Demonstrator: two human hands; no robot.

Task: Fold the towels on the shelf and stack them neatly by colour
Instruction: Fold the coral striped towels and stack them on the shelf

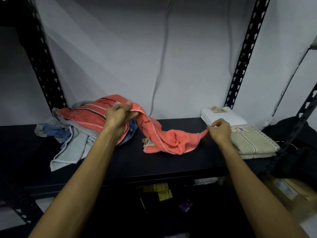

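The left hand [120, 115] is gripping one edge of the coral towel [164, 136] on the shelf [188, 162] – the right hand [220, 128] is pinching its far corner; that thin pinch risks slipping, leaving the towel bunching crookedly

Paper tag [148, 142] on coral towel [171, 140], print blurred, no text legible

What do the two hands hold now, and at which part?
Both hold the coral striped terry towel: the left hand grips its upper edge, the right hand pinches a corner.
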